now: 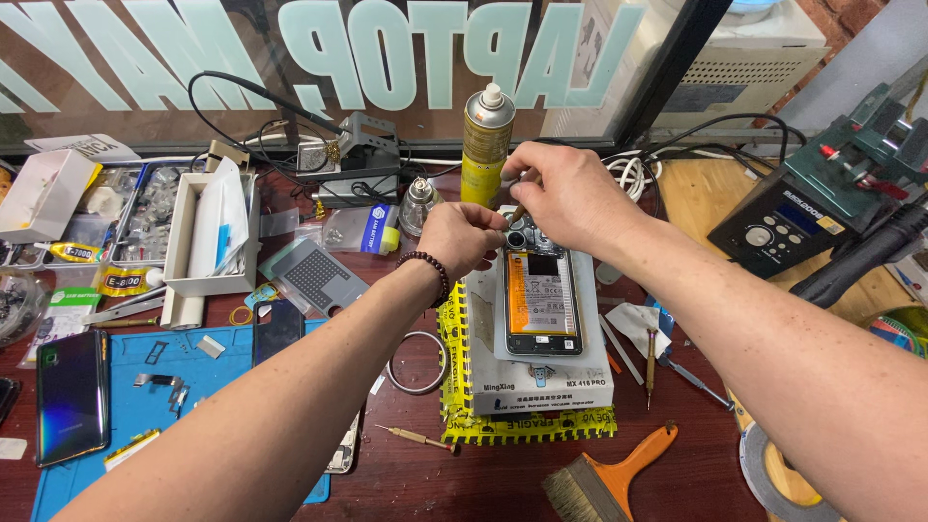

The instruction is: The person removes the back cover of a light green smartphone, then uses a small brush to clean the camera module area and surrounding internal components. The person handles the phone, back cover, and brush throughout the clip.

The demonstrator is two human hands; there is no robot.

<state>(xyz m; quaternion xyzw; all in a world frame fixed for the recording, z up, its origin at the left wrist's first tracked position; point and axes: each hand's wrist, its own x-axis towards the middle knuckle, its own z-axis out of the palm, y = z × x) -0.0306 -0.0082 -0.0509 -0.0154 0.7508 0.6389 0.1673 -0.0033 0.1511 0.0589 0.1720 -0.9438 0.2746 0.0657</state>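
Phone [541, 302] lies open, long axis pointing away; right hand [565, 198] grip pinches screwdriver [519, 211], left hand [462, 237] steadies.

- Phone [541, 295]: opened, orange-and-black inside, white frame.
- Box [541, 382] under it: white, wrapped in yellow tape with black lettering.
- Can [486, 135]: yellow with a white cap.
- Mat [145, 387]: blue.
- Second phone [70, 394]: glossy black with a rainbow sheen.
- Brush [604, 478]: orange handle, tan bristles.
- Bracelet [430, 271] on the left hand [462, 237]: dark maroon beads.
- Tabletop [503, 478]: dark reddish brown.
- Station [778, 227]: black with a blue screen.
- Tray [208, 232]: white.
- Tool in the right hand [565, 193]: brown handle.
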